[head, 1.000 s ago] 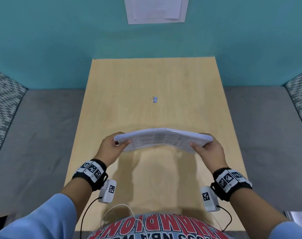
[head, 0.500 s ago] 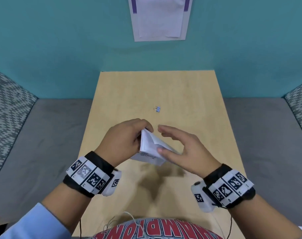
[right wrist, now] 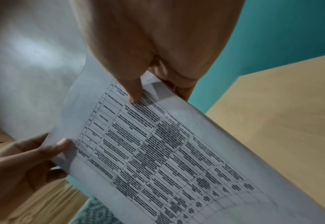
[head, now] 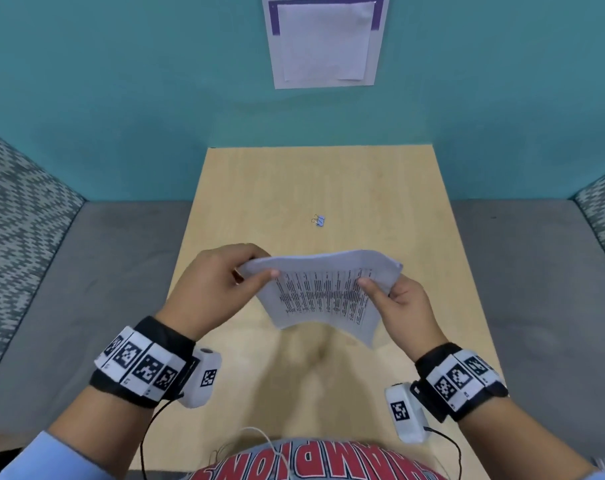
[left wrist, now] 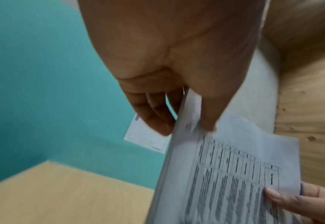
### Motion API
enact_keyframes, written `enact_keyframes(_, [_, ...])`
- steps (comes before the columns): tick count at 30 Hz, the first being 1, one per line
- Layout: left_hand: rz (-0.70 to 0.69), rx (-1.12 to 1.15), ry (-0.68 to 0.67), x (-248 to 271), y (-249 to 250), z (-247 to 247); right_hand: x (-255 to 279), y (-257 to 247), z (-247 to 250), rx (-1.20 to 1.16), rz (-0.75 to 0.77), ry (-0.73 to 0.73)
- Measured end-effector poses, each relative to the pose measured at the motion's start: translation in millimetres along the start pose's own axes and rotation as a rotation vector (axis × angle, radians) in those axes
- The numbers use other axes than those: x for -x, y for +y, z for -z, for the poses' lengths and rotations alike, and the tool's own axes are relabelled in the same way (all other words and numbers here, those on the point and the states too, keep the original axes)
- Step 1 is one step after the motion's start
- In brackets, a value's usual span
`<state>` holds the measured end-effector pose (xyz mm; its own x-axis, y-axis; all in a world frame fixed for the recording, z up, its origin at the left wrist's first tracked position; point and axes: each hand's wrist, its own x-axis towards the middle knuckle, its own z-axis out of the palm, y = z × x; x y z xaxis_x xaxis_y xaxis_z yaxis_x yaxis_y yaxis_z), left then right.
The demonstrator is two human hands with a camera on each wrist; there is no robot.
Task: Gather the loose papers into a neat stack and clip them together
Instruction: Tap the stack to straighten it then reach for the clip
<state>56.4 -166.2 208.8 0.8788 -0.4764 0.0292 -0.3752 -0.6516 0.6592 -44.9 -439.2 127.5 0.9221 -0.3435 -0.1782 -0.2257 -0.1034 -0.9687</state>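
A stack of printed papers [head: 323, 292] with a table of text hangs in the air above the near half of the wooden table [head: 380, 188]. My left hand [head: 225, 285] pinches its upper left corner, thumb on top. My right hand [head: 394, 299] pinches the right edge, thumb on the printed face. In the left wrist view the papers [left wrist: 225, 174] slope down from my left thumb, and the right hand's fingers [left wrist: 291, 198] show at the lower right. The right wrist view shows the papers [right wrist: 167, 151] held between both hands. A small blue binder clip [head: 319, 220] lies on the table beyond the papers.
A sheet of paper [head: 323, 39] is fixed to the teal wall behind the table. Grey floor [head: 97, 271] lies on both sides of the table, with patterned panels [head: 14, 220] at the far left and right. Cables run from my wrist cameras towards my body.
The papers were held flat and wide between both hands, then bunched upright in the left hand with the right hand open beside them. Now both hands hold them spread out, printed face up.
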Motion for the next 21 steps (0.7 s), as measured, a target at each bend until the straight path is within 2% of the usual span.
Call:
enact_keyframes(3, [0.006,0.301,0.145,6.7,-0.4,-7.7,4.1,-6.9,5.7,-0.1,0.044,0.021])
enact_keyframes(5, [0.074,0.492,0.131,6.7,-2.9,-22.5,4.8,-5.5,6.6,-0.099,0.054,0.025])
enact_keyframes(7, [0.158,0.614,0.045,4.5,-14.1,-44.3,5.2,1.2,2.9,-0.043,0.048,-0.014])
enact_keyframes(9, [0.203,0.614,-0.035,2.0,-27.7,-67.6,5.6,10.0,-2.5,-0.012,0.008,-0.033])
enact_keyframes(11, [0.191,0.584,-0.062,-1.2,-31.4,-82.6,3.8,14.2,-6.5,-0.025,-0.029,-0.028])
enact_keyframes(15, [0.18,0.602,0.0,-14.2,-21.8,-87.5,-6.5,12.1,-10.3,0.012,-0.07,0.017])
enact_keyframes(18, [0.216,0.636,0.098,-19.8,-14.5,-82.7,-9.1,4.4,-7.9,-0.008,-0.011,0.033])
enact_keyframes(21, [0.191,0.655,0.068,-20.2,-16.2,-83.4,-10.2,9.0,-8.4,-0.002,0.001,0.044])
